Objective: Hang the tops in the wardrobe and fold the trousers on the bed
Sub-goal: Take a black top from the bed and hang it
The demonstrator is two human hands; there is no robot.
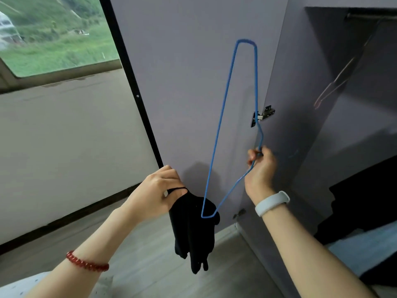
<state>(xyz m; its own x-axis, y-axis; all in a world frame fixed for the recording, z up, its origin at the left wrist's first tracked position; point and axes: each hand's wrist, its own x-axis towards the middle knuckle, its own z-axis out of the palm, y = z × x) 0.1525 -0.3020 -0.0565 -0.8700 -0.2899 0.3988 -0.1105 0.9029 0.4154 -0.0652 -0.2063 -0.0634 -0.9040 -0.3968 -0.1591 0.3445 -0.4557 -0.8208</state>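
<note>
A blue wire hanger [225,104] stands on end in front of the open wardrobe door [189,72]. My right hand [261,168] grips it near its hook. A black top [193,229] hangs bunched from my left hand [160,190], which pinches its thin strap at the upper edge. The hanger's lower corner lies against the black cloth, and I cannot tell whether it is threaded through it. Inside the wardrobe a dark rail [369,16] runs across the top right, with an empty hanger [335,82] hanging from it.
A window [53,33] and a pale wall [71,147] fill the left. Wooden floor [150,265] lies below. Dark clothes [365,203] sit low in the wardrobe on the right, with pale blue fabric [365,252] beneath them. A metal hinge [263,115] joins the door.
</note>
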